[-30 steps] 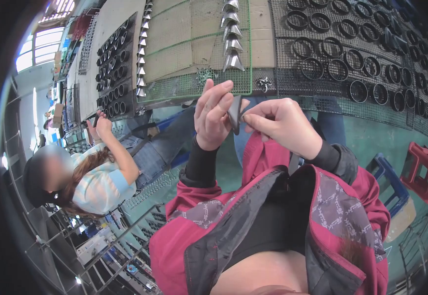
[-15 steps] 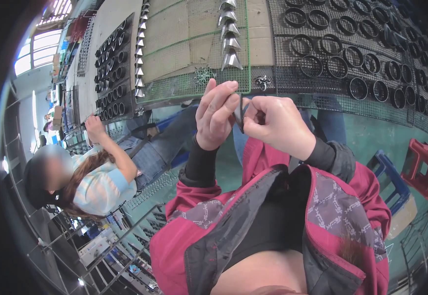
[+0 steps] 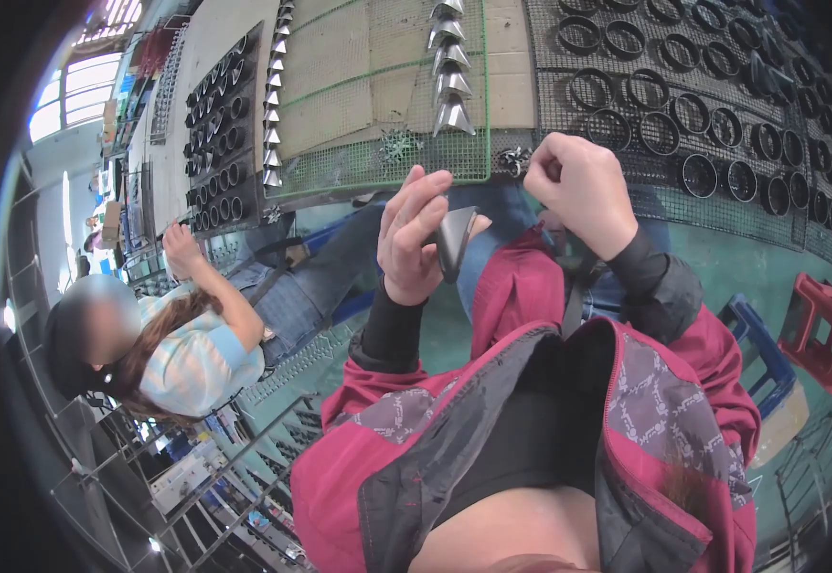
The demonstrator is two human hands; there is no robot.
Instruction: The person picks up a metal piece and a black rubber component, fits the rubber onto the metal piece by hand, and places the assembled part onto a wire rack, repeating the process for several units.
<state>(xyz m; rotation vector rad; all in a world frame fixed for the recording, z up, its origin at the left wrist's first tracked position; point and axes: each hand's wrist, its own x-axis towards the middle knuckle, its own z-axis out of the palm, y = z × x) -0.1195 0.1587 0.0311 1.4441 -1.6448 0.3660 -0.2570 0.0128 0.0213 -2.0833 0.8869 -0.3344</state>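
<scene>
Left hand: thumb and fingers clamped on a dark tapered piece, near side of the green mesh rack. Right hand: fingers curled together, contents hidden, just beside small silver parts right of the rack.

Left hand upright, fingers half-bent; right hand (fingers curled inward) apart.

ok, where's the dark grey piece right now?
In the head view, the dark grey piece is just right of centre, held in the left hand, below the green mesh and left of the right hand.
</scene>
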